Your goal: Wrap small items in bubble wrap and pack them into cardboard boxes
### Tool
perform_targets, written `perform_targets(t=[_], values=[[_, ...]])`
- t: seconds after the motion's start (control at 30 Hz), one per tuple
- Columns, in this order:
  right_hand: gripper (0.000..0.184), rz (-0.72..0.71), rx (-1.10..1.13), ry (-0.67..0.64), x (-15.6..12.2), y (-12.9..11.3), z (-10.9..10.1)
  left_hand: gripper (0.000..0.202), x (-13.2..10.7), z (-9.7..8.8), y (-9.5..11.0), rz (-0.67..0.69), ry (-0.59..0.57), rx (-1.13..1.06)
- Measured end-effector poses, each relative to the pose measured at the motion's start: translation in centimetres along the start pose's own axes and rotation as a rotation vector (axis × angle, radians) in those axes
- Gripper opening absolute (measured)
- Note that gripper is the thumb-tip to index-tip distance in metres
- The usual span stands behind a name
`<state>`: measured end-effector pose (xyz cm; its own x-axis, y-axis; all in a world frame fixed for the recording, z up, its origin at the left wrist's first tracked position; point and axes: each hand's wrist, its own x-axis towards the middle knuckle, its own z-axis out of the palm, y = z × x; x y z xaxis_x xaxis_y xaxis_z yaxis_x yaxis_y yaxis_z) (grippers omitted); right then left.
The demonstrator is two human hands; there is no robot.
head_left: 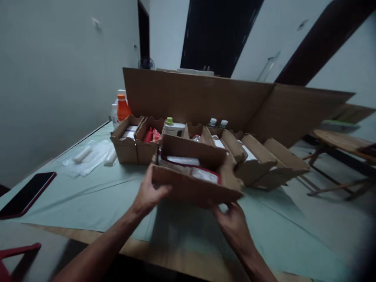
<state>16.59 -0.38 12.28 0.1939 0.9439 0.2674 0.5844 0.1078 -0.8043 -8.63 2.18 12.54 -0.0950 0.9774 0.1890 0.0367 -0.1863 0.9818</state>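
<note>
Holding the box: the left grip (151, 192) and the right grip (232, 222) share one open cardboard box (192, 188), which looks to be up off the bench (96, 205), just this side of a row of cardboard boxes (125, 152).

Left grip: pinching the box's near left corner, thumb lying on the front wall, the other fingers around the end and mostly hidden from me.

Right grip: closed on the bottom edge of the front wall, toward the right end. Fingers are partly tucked underneath, so can't tell exactly how far under they go.

Box vs grip: it sits between the two, a bit above both. The left one has it at the side, the right one from below, and the whole thing tips lower on its right.

Box contents: whitish packets (202, 174) with some red edging, too blurry to say more.

Row behind: second box from the left has red packets (149, 135); a white bottle with a green cap (174, 128) pokes up behind the held box. Big cardboard panel (199, 92) stands behind it all.

Left side of bench: crumpled clear plastic (96, 152) lying flat, phone (28, 195) nearer the edge, orange bottle (122, 109) just beside the leftmost box.

Bench top: pale green cloth (279, 227), kinda wrinkly.
</note>
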Motion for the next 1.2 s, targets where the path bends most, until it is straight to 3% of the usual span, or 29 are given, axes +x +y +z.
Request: perform_targets(t=[0.07, 0.13, 0.2, 0.3, 0.43, 0.53, 0.63, 0.73, 0.97, 1.2], values=[[0.052, 0.016, -0.116, 0.052, -1.2, 1.4, -1.3, 0.072, 0.1, 1.0, -0.9, 0.025, -0.074, -0.041], [0.05, 0.0, -0.163, 0.075, -3.3, 2.7, -1.7, 0.069, 0.0, 0.8, -2.3, -0.002, -0.139, -0.11], [0.051, -0.042, -0.121, 0.047, -5.6, 3.6, -0.8, 0.066, 0.4, -0.5, -3.6, -0.032, -0.175, -0.186], [0.055, -0.071, -0.015, -0.06, -7.7, 4.1, 2.0, 0.066, 2.9, -3.1, -4.4, 0.015, -0.183, -0.225], [0.061, -0.021, 0.076, -0.101, -6.9, 5.1, 4.0, 0.069, 5.6, -4.4, -4.5, 0.058, -0.131, -0.209], [0.068, 0.07, 0.178, -0.062, -4.8, 5.4, 4.0, 0.071, 3.6, -3.4, -5.8, 0.034, 0.003, -0.118], [0.073, 0.166, 0.256, -0.141, -2.7, 4.9, 4.2, 0.078, -0.3, -1.5, -7.6, -0.006, 0.145, -0.026], [0.067, 0.2, 0.321, -0.23, -1.4, 4.4, 4.7, 0.077, -2.5, 0.7, -8.6, -0.004, 0.152, 0.042], [0.069, 0.282, 0.365, -0.221, -2.3, 5.0, 5.3, 0.072, -0.8, 4.5, -8.7, 0.087, -0.013, 0.036], [0.067, 0.291, 0.23, -0.193, -4.3, 4.9, 6.2, 0.075, -0.3, 3.9, -8.7, 0.071, -0.068, -0.024]])
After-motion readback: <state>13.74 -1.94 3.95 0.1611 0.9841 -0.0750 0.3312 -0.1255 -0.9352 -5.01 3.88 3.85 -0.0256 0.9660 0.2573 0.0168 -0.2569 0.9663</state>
